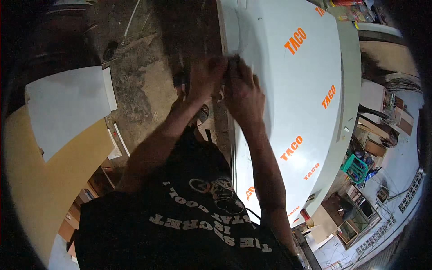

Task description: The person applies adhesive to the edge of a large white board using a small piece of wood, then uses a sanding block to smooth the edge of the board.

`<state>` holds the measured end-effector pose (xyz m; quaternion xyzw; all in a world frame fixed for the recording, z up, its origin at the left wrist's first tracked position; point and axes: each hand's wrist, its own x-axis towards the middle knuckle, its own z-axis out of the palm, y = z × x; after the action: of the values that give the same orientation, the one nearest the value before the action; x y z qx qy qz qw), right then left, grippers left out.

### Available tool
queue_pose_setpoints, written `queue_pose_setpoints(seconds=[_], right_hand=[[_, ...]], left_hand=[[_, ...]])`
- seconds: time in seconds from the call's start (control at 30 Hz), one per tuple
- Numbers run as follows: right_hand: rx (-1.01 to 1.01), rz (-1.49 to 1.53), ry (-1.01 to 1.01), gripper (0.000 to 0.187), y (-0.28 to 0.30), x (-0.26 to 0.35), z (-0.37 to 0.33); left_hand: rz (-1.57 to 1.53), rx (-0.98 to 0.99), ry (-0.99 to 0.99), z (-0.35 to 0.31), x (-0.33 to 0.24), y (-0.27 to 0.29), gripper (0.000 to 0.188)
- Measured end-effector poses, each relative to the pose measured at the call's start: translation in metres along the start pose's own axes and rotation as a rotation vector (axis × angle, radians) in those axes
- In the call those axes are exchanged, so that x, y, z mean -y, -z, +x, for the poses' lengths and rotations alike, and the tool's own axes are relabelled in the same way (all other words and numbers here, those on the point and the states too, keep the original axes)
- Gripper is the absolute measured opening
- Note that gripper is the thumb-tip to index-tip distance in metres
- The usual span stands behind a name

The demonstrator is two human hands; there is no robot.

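A large white panel with orange printing lies to my right, its long near edge running up beside my body. At that edge my two hands are close together. My right hand lies over the edge with its fingers curled round something small and dark, too dim to name. My left hand is just left of it, off the panel, its fingers bent in and partly in shadow. Whatever sits between the hands is mostly hidden by the fingers.
A white board rests on a tan sheet at the left. Thin white strips are beside them. Stained concrete floor lies between. Beyond the panel are a green plastic stool, tangled cables and a wooden-framed cabinet.
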<state>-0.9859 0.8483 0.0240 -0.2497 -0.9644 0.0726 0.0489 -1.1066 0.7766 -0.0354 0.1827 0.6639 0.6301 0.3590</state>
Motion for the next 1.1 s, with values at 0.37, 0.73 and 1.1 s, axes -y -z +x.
queue_pose_setpoints(seconds=[0.37, 0.73, 1.1], right_hand=[[0.122, 0.111, -0.141, 0.055, 0.013, 0.008, 0.057], [0.107, 0.054, -0.125, 0.055, 0.005, 0.007, 0.105], [0.194, 0.101, -0.164, 0.061, 0.013, 0.006, 0.135]], left_hand=[[0.194, -0.030, 0.038, 0.050, -0.013, 0.018, 0.035], [0.102, 0.062, 0.069, 0.090, -0.030, 0.029, 0.035], [-0.053, 0.044, 0.160, 0.133, -0.048, 0.031, 0.034]])
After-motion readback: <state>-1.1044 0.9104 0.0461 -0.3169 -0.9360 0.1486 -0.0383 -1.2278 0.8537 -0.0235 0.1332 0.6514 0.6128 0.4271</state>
